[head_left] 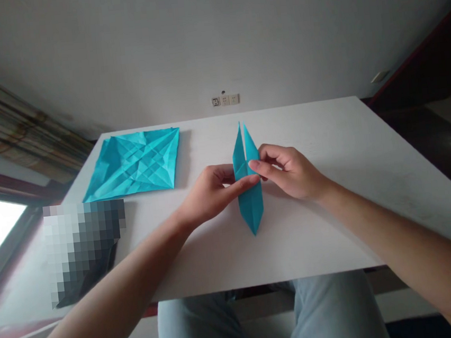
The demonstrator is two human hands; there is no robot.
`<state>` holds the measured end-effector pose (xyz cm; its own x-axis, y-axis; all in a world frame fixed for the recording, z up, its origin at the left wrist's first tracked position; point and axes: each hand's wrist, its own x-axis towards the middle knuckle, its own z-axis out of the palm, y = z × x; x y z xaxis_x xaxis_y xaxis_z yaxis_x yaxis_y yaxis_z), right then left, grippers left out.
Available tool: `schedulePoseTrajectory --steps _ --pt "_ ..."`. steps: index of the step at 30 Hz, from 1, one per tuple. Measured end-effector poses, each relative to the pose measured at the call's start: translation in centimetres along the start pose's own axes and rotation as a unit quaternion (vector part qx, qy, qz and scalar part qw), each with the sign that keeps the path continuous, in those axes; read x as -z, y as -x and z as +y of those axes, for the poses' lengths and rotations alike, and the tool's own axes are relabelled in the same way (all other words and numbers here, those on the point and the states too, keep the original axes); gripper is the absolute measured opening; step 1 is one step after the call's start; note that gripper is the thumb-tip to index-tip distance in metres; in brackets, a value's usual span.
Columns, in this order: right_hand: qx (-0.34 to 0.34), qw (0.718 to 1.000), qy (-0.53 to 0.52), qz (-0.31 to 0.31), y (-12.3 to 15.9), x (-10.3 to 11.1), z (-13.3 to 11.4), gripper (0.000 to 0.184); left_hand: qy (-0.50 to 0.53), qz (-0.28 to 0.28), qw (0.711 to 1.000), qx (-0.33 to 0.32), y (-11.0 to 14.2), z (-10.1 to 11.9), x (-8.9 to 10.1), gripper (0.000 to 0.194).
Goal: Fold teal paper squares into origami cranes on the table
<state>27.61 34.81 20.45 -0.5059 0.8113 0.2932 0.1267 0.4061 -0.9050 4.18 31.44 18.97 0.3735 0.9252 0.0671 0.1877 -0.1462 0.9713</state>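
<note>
Between my two hands is a folded turquoise origami paper (251, 203), long and narrow. Its near end comes to one point, and its far end splits into two thin upright points with a slit between them. My left hand (219, 188) grips it from the left, the thumb lying across its middle and the fingers behind. From the right, my right hand (285, 168) pinches the edge just above that thumb, its own thumb on the front face. The fingertips behind the paper are hidden.
A creased turquoise paper sheet (141, 164) lies at the back left of the white table (315, 234). Nearer on the left is a dark object (94, 256), mostly blurred by pixels. Wall sockets (225, 100) show beyond the table, and a curtain (16, 114) hangs at left.
</note>
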Motion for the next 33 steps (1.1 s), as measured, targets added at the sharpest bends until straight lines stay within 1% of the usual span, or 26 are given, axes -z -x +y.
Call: schedulePoseTrajectory --steps 2,4,6,11,15,21,25,28,31,33 --pt "-0.004 1.0 0.004 0.0 0.0 0.1 0.1 0.061 0.024 0.013 1.0 -0.003 -0.1 0.0 0.0 0.053" --pt "-0.005 1.0 0.006 0.003 0.0 0.2 0.1 0.062 0.033 0.013 0.999 -0.007 -0.1 0.0 0.0 0.052" --pt "-0.009 1.0 0.003 0.008 0.0 0.2 0.1 0.061 0.024 0.0 1.0 -0.001 -0.1 0.1 0.1 0.053" --pt "-0.031 0.999 -0.023 0.013 0.0 0.2 0.3 0.05 -0.013 -0.043 0.998 0.035 0.1 0.0 -0.3 0.061" --pt "-0.048 0.998 -0.04 0.018 0.0 0.2 0.8 0.047 -0.019 -0.054 0.998 0.04 0.2 0.3 -0.6 0.062" --pt "-0.045 0.995 -0.046 0.078 -0.3 0.4 0.9 0.053 -0.04 -0.068 0.995 0.066 0.3 0.8 -0.7 0.064" --pt "-0.021 0.995 -0.039 0.092 -0.6 0.8 0.6 0.053 -0.07 -0.072 0.993 0.062 0.4 0.8 -0.5 0.062" --pt "-0.007 0.995 -0.012 0.103 -0.8 1.3 0.9 0.052 -0.083 -0.077 0.992 0.058 0.4 0.7 -0.5 0.062" --pt "-0.002 0.991 0.001 0.136 -1.1 1.9 1.4 0.056 -0.086 -0.079 0.991 0.06 0.4 0.7 -0.6 0.063" --pt "-0.013 0.988 -0.019 0.154 -1.2 2.1 1.6 0.061 -0.08 -0.068 0.993 0.057 0.4 0.7 -0.6 0.063"
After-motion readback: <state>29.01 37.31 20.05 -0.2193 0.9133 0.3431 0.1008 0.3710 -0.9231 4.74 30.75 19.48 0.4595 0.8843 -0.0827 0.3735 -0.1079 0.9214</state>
